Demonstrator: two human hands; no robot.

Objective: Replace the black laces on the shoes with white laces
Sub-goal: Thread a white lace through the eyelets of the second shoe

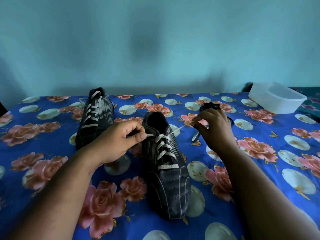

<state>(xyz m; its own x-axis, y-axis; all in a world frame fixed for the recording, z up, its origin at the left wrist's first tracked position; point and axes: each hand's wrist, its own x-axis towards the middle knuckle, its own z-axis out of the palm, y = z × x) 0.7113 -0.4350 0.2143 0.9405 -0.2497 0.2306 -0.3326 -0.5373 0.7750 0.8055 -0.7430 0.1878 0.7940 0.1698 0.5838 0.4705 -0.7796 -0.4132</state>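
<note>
— Two forearms come in from the bottom of the frame, one at lower left and one at lower right. Between them, in the lower centre, stands the near shoe [166, 170], dark grey with thin pale lines, its toe toward the camera.

— What are the hands doing?

— Left hand [117, 141], at centre left, pinches one end of the white lace [164, 153] between thumb and forefinger, just beside the shoe's upper eyelets. Right hand [213, 127], at centre right, pinches the other end, which runs taut from the top eyelet up to the fingertips. The other fingers of both hands are curled.

— How many shoes do you count?

— Two. The far shoe [95, 116] lies at the upper left of centre, and it is fully laced in white. On the near shoe I count five white rows across the tongue.

— And the black laces?

— One dark bundle of black laces [210, 106] lies on the cloth just behind the right hand. How many laces are in it, I cannot tell.

— Any containers?

— One, a white plastic box [277, 99] at the right edge of the frame, tilted a little. I cannot tell whether anything is inside.

— Any writing or brand?

— None that I can read on the shoes or the box. Everything rests on a blue sheet [52, 196] with pink roses and pale round shapes.
</note>
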